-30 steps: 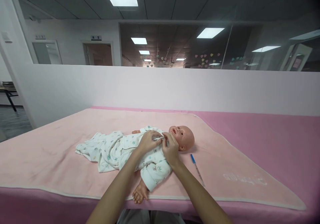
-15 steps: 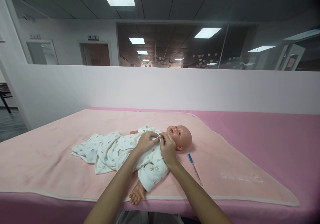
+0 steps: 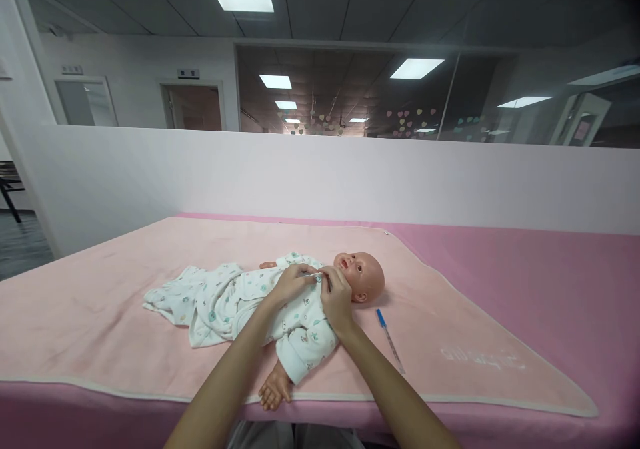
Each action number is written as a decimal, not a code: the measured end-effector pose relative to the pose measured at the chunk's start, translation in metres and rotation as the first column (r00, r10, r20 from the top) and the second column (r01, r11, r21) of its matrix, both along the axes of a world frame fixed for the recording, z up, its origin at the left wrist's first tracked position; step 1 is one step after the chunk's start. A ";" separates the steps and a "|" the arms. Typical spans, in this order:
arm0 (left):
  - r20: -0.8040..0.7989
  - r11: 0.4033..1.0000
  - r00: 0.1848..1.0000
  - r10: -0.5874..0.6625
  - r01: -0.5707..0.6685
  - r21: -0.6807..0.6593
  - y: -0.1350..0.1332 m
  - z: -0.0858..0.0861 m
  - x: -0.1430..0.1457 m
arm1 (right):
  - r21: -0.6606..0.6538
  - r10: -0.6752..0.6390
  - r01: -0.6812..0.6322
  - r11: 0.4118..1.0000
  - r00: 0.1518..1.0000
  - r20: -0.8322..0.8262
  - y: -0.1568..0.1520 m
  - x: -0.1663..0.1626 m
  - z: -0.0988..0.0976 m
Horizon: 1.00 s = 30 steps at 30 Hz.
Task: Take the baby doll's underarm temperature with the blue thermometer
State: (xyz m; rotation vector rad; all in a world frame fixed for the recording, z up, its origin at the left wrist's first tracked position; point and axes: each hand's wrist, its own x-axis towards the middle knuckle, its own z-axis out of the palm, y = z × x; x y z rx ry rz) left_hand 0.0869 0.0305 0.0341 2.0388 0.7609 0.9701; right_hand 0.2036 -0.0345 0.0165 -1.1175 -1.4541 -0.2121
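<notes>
A baby doll point(image 3: 367, 277) lies on its back across the pink blanket, its head to the right. It wears a white romper point(image 3: 220, 302) with small green and brown prints, and its leg part spreads loosely to the left. My left hand point(image 3: 293, 283) pinches the romper's edge at the upper chest, just below the doll's neck. Close beside it, my right hand point(image 3: 336, 295) pinches the same edge near the collar. A narrow bit of white cloth shows between my fingertips; any fastener there is too small to make out. One doll hand point(image 3: 276, 387) sticks out of the near sleeve.
A pen with a blue cap point(image 3: 390, 339) lies on the pink blanket point(image 3: 450, 315), right of the doll. The blanket covers a darker pink table surface point(image 3: 565, 282). A low white wall point(image 3: 350, 179) stands behind, with windows above it.
Both hands stay at the doll's collar, with fingertips shifting only slightly. The camera view has tilted a little; the doll and pen lie as before.
</notes>
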 end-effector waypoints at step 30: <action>0.177 0.998 0.982 0.060 -0.065 0.023 -0.004 0.019 -0.023 | 0.014 0.009 -0.012 1.000 0.986 0.164 0.000 -0.001 0.000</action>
